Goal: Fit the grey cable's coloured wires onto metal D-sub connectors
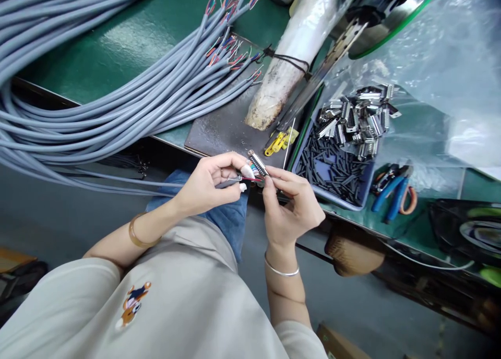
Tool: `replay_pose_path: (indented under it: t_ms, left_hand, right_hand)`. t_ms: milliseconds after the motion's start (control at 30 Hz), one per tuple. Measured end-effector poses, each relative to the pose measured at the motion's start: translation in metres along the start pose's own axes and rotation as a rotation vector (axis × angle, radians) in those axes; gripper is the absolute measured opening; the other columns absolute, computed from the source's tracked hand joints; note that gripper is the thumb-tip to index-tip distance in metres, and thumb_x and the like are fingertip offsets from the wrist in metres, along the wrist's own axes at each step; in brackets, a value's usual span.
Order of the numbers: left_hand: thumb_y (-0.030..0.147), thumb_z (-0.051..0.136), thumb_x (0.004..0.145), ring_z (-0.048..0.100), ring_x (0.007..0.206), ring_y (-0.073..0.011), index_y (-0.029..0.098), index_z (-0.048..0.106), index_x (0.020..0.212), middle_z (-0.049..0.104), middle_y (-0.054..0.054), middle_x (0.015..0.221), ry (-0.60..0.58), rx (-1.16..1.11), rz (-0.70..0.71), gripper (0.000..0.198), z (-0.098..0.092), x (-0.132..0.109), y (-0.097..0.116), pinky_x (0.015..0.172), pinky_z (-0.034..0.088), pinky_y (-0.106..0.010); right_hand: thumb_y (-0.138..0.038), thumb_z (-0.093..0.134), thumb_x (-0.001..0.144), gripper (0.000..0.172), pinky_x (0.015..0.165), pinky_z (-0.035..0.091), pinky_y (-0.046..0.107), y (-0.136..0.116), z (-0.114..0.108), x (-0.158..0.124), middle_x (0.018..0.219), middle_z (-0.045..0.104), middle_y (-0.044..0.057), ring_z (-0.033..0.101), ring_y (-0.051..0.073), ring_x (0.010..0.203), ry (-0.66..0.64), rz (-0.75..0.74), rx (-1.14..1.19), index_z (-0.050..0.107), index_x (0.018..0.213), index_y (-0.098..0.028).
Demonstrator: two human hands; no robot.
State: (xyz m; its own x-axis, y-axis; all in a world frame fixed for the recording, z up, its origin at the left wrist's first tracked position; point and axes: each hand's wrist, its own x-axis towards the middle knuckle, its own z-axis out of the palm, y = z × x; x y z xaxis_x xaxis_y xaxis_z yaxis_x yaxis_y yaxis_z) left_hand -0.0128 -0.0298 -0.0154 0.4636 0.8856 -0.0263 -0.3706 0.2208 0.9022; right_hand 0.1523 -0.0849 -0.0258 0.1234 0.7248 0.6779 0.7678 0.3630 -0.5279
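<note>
My left hand (213, 184) is closed around the end of a grey cable (227, 182), with white coverings on two fingertips. Thin coloured wires run from the cable's stripped end toward a metal multi-pin connector (257, 164). My right hand (289, 200) pinches that connector between thumb and fingers, just right of the left hand. Both hands are close together at the bench's front edge. A dark board (219, 127) lies just beyond them, with a yellow clip-like piece (279, 142) near its right side. Whether the wires are fixed to the pins is too small to tell.
Many grey cables (156, 103) with bared coloured ends spread over the green bench (129, 40). A blue tray (362, 200) holds short black tubes (329, 166) and metal connectors (360, 116). Blue-handled pliers (395, 194) lie right of it. A plastic-wrapped roll (297, 46) angles over the board.
</note>
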Motion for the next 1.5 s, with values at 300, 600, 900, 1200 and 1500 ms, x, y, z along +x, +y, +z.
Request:
replay_pose_path:
  t_ms: [300,600,900,1200,1500]
  left_hand:
    - [0.026,0.085,0.072,0.048,0.049,-0.0016,0.013,0.064,0.078,0.065,-0.001,0.077,0.101,0.029,-0.055,0.025,0.005,0.004,-0.001,0.045,0.04,-0.015]
    - [0.015,0.075,0.068,0.049,0.057,-0.0033,0.013,0.061,0.069,0.066,-0.002,0.077,0.23,0.174,0.052,0.014,0.012,0.018,0.003,0.048,0.038,-0.014]
    - [0.013,0.069,0.069,0.056,0.062,-0.0059,0.015,0.058,0.069,0.067,-0.002,0.08,0.271,0.31,0.128,0.011,0.012,0.025,0.007,0.053,0.042,-0.016]
    - [0.014,0.069,0.069,0.049,0.057,-0.0035,0.015,0.059,0.069,0.065,-0.001,0.075,0.274,0.374,0.178,0.01,0.014,0.028,0.01,0.049,0.038,-0.014]
    - [0.014,0.068,0.07,0.056,0.064,-0.007,0.016,0.056,0.068,0.063,0.0,0.073,0.309,0.439,0.185,0.012,0.015,0.029,0.012,0.052,0.041,-0.015]
  right_hand:
    - [-0.006,0.073,0.085,0.02,0.078,0.063,0.028,0.001,0.004,0.0,0.1,0.08,0.003,0.078,0.016,0.089,0.033,-0.031,0.024,0.066,0.097,-0.021]
    - [-0.007,0.073,0.084,0.018,0.08,0.061,0.027,0.003,0.008,0.007,0.101,0.08,0.004,0.077,0.015,0.088,0.012,-0.081,-0.048,0.063,0.089,-0.021]
    - [-0.008,0.071,0.086,0.017,0.08,0.061,0.029,0.006,0.01,0.016,0.104,0.08,0.004,0.077,0.016,0.09,0.011,-0.085,-0.037,0.061,0.09,-0.022]
    - [-0.008,0.073,0.086,0.018,0.08,0.063,0.03,0.009,0.012,0.018,0.103,0.08,0.003,0.077,0.016,0.091,0.018,-0.055,0.005,0.063,0.092,-0.022]
    - [-0.009,0.074,0.085,0.016,0.078,0.063,0.031,0.009,0.014,0.022,0.1,0.081,0.003,0.077,0.017,0.087,0.036,-0.057,0.012,0.065,0.09,-0.021]
